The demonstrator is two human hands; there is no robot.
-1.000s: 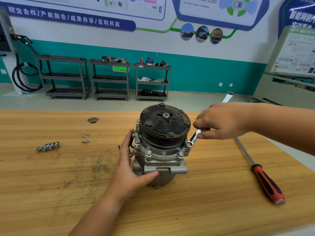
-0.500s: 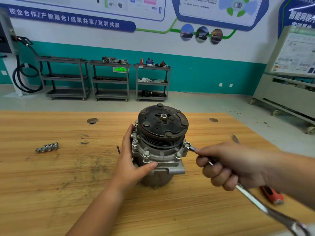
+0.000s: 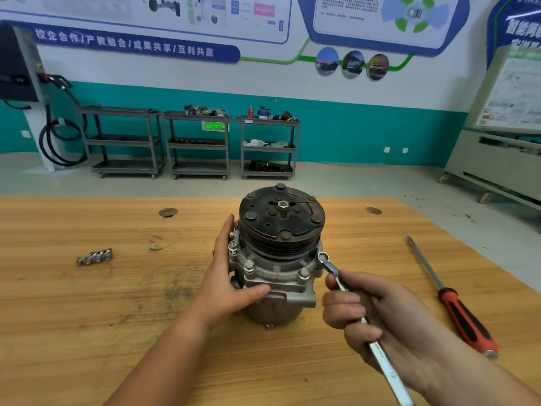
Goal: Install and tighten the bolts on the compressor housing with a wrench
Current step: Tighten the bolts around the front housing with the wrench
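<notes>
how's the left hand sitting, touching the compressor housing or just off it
Touching. The head view shows the left hand gripping the compressor housing: thumb pressed against its front, fingers wrapped around its left side, no gap.

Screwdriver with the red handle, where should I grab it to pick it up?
Grab the thick red-and-black handle from above, fingers wrapped across it. The screwdriver lies flat on the table with the handle at the near end; the metal shaft is thin and harder to hold.

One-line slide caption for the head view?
Left hand steadies the grey metal compressor while the right hand holds a steel ring wrench on its flange bolt.
</notes>
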